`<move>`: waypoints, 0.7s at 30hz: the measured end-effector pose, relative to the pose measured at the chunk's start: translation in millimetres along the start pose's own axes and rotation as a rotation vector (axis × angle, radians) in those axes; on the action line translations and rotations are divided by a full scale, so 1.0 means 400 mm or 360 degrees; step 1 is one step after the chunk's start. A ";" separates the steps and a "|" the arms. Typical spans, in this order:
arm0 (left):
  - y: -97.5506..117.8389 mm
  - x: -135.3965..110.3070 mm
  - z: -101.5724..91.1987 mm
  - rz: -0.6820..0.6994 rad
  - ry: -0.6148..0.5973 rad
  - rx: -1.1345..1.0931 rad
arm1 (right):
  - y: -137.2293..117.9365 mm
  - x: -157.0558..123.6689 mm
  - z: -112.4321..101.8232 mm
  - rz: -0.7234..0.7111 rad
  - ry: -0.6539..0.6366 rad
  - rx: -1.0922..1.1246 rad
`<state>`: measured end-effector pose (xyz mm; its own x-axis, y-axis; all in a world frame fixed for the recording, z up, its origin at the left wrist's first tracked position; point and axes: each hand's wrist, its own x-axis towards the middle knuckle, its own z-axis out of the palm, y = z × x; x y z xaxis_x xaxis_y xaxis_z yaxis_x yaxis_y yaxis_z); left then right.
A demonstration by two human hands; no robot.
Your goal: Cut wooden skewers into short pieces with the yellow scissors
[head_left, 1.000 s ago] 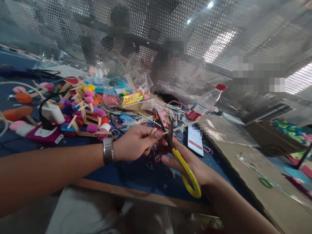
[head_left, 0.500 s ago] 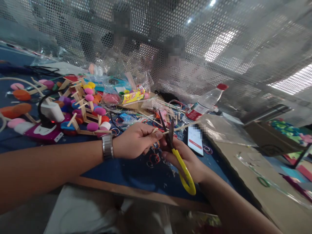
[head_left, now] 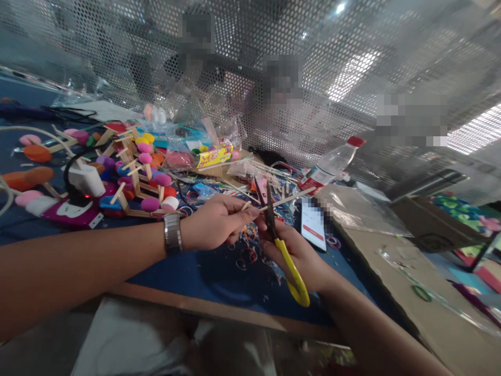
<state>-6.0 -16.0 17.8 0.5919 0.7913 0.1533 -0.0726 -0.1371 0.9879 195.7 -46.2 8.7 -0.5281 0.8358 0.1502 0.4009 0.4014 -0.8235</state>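
A blue-covered table (head_left: 211,282) stretches beneath a perforated screen (head_left: 117,47). Far left on it stands a stick-and-pompom frame (head_left: 136,180), and to the right lie a tipped plastic bottle (head_left: 331,164) and a phone (head_left: 313,224). Over the near middle of the table, the left hand (head_left: 213,222), with a wristwatch (head_left: 173,234) behind it, has its fingers (head_left: 246,213) pinched tightly on one end of a thin wooden stick (head_left: 284,200). The right hand (head_left: 303,256) closes its fingers (head_left: 270,244) around the yellow handles of the scissors (head_left: 290,263), blades pointing up and away. Compared with half a second ago, both hands sit slightly higher and further left. The blades look a little closer together, though blur makes that hard to judge. The stick runs rightward and slightly up from the left fingertips, crosses the blades just beyond them, and its free end hangs over the table near the bottle. Loose rubber bands (head_left: 245,257) lie on the table below the hands.
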 end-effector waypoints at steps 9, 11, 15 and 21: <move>-0.013 0.009 0.001 -0.0013 0.0052 -0.0120 | -0.012 0.022 -0.005 0.0154 -0.0026 0.0250; -0.019 0.012 0.000 0.0010 0.0098 -0.0147 | -0.015 0.027 -0.009 0.0251 -0.0073 0.0378; -0.026 0.014 -0.002 0.0041 0.0218 -0.0222 | -0.006 0.027 -0.018 0.0272 -0.0049 0.0529; -0.030 0.016 -0.003 0.0034 0.0362 -0.0322 | 0.015 0.032 -0.017 0.0147 0.0176 0.0445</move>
<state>-2.2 -8.7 7.1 0.3953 0.9057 0.1529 -0.2550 -0.0517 0.9656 196.5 -30.5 9.3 -0.4080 0.9058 0.1139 0.2137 0.2161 -0.9527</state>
